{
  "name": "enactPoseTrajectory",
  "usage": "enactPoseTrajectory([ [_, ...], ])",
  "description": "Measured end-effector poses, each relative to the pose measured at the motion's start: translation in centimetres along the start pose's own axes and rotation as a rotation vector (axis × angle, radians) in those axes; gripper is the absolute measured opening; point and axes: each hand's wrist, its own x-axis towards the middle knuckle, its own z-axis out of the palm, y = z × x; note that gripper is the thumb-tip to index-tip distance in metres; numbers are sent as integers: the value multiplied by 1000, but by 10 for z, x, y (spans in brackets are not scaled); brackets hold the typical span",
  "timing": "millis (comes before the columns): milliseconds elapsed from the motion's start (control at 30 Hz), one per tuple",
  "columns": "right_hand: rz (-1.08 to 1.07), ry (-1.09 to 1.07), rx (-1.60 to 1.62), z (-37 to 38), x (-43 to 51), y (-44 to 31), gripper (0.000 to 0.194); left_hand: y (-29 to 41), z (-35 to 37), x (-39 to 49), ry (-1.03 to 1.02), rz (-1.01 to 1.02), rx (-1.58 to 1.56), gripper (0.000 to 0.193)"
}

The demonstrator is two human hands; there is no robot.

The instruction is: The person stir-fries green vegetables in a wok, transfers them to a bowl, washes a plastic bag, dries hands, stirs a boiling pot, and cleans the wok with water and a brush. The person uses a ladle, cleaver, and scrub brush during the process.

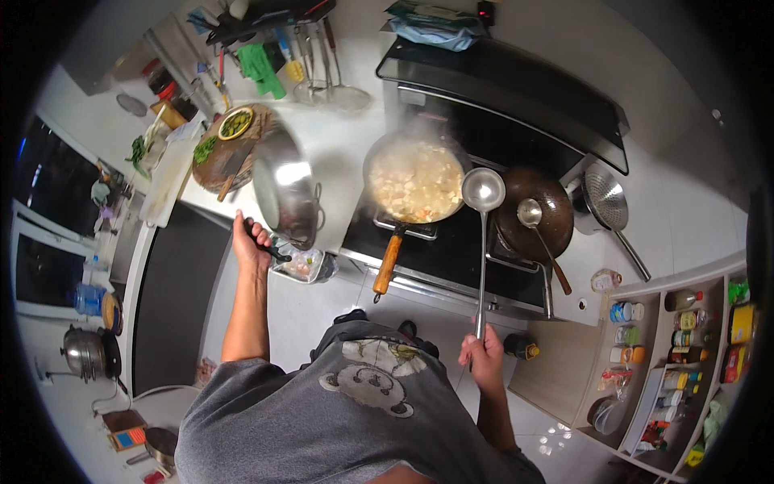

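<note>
My left hand is closed around the black handle of a large steel lid or pan, which is tilted on its side above the counter, left of the stove. My right hand grips the long metal handle of a ladle; its bowl hangs between two pans, just right of the steaming one. On the left burner a frying pan with a wooden handle holds a steaming dish of pale chunks in broth. A dark wok with a smaller ladle inside sits over the right burner.
At the left, a round wooden chopping board bears a cleaver, greens and a bowl of green slices. A lined bin stands below the counter edge. To the right are a perforated strainer and shelves of bottles.
</note>
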Motion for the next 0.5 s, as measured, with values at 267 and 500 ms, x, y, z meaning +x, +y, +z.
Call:
enactPoseTrajectory([
  [267,-281,-142,-712,5,51,-48,50,-33,-134,23,401,-58,-495,40],
  [500,-107,-233,-911,37,47,-91,57,-57,-169,24,343,-122,-643,42],
])
